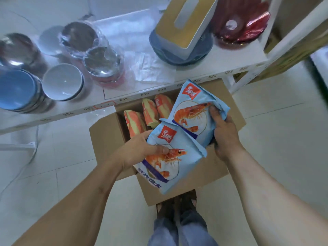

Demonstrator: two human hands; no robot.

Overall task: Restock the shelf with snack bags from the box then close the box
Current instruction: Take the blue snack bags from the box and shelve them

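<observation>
Two light-blue snack bags sit above the open cardboard box (pixel 106 139), one in each hand. Each bag carries a red logo patch with white characters, too blurred to read, and a picture of an orange prawn inside a white circle. The nearer blue bag (pixel 174 160) also has a purple band and a line of dark characters along its lower edge, not legible. The left hand (pixel 140 150) holds it from the 9 o'clock side, thumb lying across the front by the prawn's head and fingers curled behind. The farther blue bag (pixel 195 110) lies at 1 o'clock from the first, its lower corner tucked behind the nearer bag's top. The right hand (pixel 224 134) grips its right edge, fingers wrapped over the front and crumpling the film.

Inside the box, at 11 o'clock from the hands, three orange-and-yellow striped bags (pixel 150 112) stand on edge side by side; their print cannot be read. The box flaps are folded outward, and the box rests on a pale tiled floor (pixel 275 121).

Beyond the box at 12 o'clock runs a white shelf (pixel 124 99) whose front edge bears small numbers, among them 025, 026, 029, 030, 031 and 034. On it stand blue plates (pixel 16 89), a white bowl (pixel 63 81), plastic-wrapped metal bowls (pixel 101 61), a tissue box with a tan top (pixel 184 22) on dark-blue dishes, and red wrapped items (pixel 248 23).
</observation>
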